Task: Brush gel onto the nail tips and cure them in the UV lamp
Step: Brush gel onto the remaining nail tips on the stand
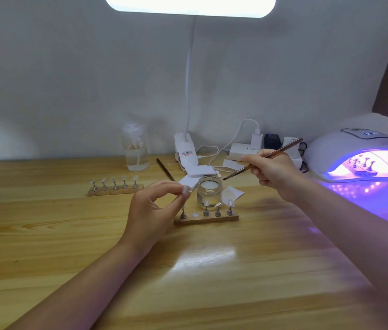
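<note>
Pinching small clear nail tip [185,189] in left hand [154,210] for coating; right hand [272,169] gripping slim brown brush [263,159] over clear glass gel jar [209,192].

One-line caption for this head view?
Left hand pinches a nail tip while right hand holds a brush over the gel jar.

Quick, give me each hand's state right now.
Left hand: pinching a nail tip on its stand.
Right hand: gripping the gel brush above the open jar.
</note>
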Demonstrator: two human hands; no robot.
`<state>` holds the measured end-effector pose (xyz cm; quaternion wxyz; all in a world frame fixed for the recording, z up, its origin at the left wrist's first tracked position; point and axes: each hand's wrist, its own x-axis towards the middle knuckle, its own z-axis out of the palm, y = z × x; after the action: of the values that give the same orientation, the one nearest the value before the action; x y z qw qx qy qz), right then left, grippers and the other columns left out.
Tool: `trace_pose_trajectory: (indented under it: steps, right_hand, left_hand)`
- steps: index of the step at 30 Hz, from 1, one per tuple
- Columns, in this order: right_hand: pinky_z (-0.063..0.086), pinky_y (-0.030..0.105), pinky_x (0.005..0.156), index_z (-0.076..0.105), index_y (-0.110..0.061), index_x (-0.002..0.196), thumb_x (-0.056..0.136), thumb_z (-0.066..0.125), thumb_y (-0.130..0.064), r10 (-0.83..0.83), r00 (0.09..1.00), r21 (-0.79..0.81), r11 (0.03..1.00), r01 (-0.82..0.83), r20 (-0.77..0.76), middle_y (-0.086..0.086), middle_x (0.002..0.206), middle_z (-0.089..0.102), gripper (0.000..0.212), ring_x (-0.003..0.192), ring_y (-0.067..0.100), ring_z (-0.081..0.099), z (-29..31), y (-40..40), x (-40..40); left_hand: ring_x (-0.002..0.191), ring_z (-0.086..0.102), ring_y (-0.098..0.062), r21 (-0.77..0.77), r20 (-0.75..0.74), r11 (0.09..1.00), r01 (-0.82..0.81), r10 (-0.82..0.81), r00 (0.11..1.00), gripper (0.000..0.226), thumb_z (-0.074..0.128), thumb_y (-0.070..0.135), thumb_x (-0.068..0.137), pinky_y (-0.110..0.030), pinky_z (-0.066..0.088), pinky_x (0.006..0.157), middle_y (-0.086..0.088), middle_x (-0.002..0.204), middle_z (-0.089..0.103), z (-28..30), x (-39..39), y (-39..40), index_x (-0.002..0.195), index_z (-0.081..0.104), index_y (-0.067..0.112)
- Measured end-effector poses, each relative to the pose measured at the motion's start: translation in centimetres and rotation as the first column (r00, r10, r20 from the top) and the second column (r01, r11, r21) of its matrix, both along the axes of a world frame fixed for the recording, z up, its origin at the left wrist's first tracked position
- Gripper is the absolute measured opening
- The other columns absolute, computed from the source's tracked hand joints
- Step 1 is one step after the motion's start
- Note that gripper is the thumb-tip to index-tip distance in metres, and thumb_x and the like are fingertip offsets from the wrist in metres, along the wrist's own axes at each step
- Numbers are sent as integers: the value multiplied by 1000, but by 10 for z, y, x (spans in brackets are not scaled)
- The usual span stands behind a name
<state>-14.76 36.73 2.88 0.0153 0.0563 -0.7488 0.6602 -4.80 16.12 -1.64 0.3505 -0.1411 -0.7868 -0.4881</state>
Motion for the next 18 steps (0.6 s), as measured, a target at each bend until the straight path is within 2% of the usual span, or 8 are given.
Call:
trace_pose_trajectory:
  steps: [3,6,9,11,14,18]
  right_hand:
    - [31,15,38,49,-17,59,84,66,-20,-26,992,-117,993,11,-127,-7,40,51,30,36,5,40,-1,-8,13]
    - [39,12,43,58,-15,73,84,65,-23,-29,946,-164,986,-26,-323,-4,47,60,15,41,4,51,-10,-23,36]
    - [46,14,51,64,-15,82,84,59,-27,18,843,-122,988,-98,-538,-4,58,66,13,50,5,59,-22,-36,59]
    - [49,15,58,66,-13,87,85,57,-26,29,764,-39,997,-71,-644,-7,68,68,16,60,2,64,-29,-40,66]
    - [51,21,64,67,-19,84,87,63,-28,20,714,24,1000,-5,-700,-6,75,69,10,69,4,64,-34,-42,72]
    - [49,19,65,65,-21,73,86,48,-31,28,685,49,999,10,-728,-9,67,66,24,67,2,61,-39,-44,77]
  left_hand:
    - [78,62,-3,16,29,1000,15,-15,999,17,71,3,72,-6,42,72,5,79,68,0,0,0,84,71,15]
    - [77,61,0,24,30,1000,10,-11,999,22,70,1,72,-6,43,71,5,79,67,0,0,1,90,69,14]
    - [75,59,3,21,28,1000,-3,2,1000,22,70,2,73,-6,42,70,5,78,65,0,0,2,92,69,14]
    - [75,59,1,15,35,1000,-9,9,999,21,70,3,73,-7,41,70,3,78,65,0,-1,2,91,70,14]
    - [75,58,-1,1,40,1000,-18,18,999,19,70,2,74,-7,41,70,1,78,64,-1,-2,2,90,71,14]
    - [76,58,-3,-12,43,999,-35,36,998,19,70,3,75,-7,41,70,1,78,64,-1,-2,2,89,71,16]
